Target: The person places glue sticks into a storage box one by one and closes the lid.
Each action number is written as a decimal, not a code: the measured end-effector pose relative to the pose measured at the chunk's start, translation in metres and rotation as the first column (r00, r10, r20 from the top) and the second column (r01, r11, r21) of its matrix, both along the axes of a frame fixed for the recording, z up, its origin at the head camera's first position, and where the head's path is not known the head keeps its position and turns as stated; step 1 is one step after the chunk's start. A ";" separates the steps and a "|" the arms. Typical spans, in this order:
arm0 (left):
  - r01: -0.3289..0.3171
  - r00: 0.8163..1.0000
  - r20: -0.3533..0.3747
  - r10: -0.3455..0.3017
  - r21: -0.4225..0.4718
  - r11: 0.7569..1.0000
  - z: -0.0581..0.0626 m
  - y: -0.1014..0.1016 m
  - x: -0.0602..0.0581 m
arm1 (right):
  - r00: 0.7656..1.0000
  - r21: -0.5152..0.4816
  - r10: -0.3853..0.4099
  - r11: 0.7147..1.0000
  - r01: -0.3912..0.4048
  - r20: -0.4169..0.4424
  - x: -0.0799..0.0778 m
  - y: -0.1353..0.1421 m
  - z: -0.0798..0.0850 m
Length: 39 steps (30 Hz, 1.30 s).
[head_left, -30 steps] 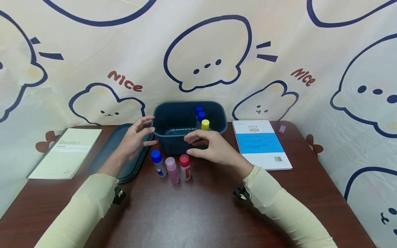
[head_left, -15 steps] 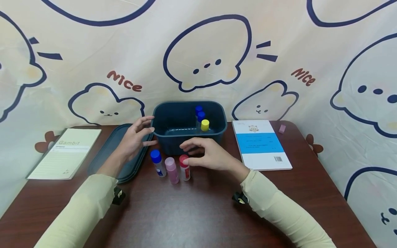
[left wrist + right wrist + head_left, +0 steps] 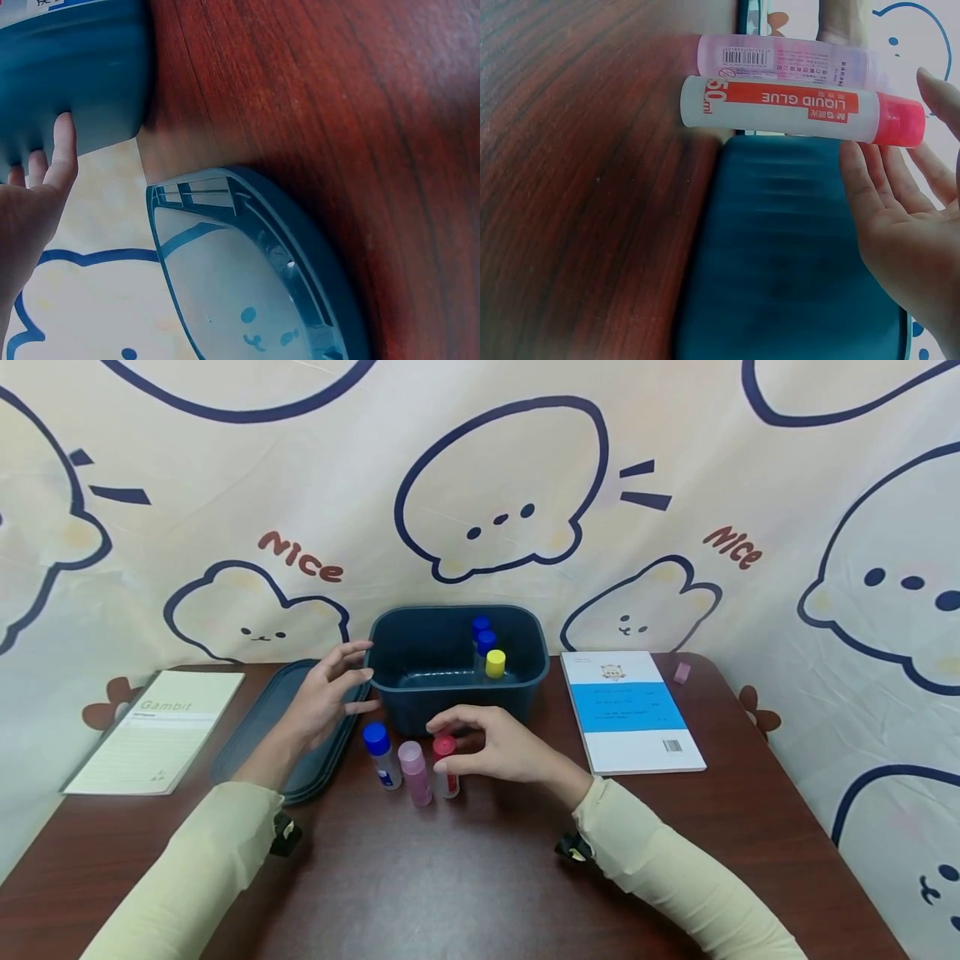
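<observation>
My left hand (image 3: 318,697) rests its fingertips against the left end of a dark teal bin (image 3: 408,714); the left wrist view shows fingers touching the bin's wall (image 3: 82,82). In front of the bin, my right hand (image 3: 502,747) is around the red cap of a liquid glue bottle (image 3: 780,109), thumb apart from the cap and fingers close beside it. Whether those fingers touch it, I cannot tell. A pink bottle (image 3: 415,777) and a blue-capped bottle (image 3: 384,762) stand upright to its left. Inside the bin are two blue-capped bottles (image 3: 486,642) and a yellow-capped one (image 3: 496,663).
The bin's lid (image 3: 330,768) lies on the table (image 3: 480,877) under my left forearm. A pale notebook (image 3: 157,735) is farther left. On the right are a blue and white book (image 3: 637,714) and a small pink block (image 3: 682,673). A patterned cloth hangs behind.
My right hand has come down and left from the bin's front rim to the red-capped glue bottle, its thumb now in front of the bottle. The left hand has stayed at the bin.
</observation>
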<state>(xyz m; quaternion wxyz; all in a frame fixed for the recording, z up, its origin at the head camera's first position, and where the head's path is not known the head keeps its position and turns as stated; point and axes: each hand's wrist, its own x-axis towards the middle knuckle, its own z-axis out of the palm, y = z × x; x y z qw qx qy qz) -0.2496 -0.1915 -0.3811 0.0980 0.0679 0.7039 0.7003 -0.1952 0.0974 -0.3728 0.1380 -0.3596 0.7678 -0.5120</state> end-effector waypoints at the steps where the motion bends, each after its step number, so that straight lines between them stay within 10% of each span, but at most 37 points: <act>1: -0.001 1.000 0.000 0.001 0.000 1.000 0.000 0.000 0.000 | 1.000 0.001 -0.001 1.000 0.001 -0.001 0.000 0.000 0.000; 21: 0.008 1.000 -0.006 -0.008 -0.005 1.000 0.002 0.000 -0.003 | 0.999 0.014 -0.034 0.999 0.034 0.013 -0.006 0.003 -0.011; 39: 0.006 1.000 0.000 -0.006 0.000 1.000 -0.001 0.000 0.000 | 0.997 -0.070 -0.080 0.994 0.079 -0.014 -0.007 0.010 0.011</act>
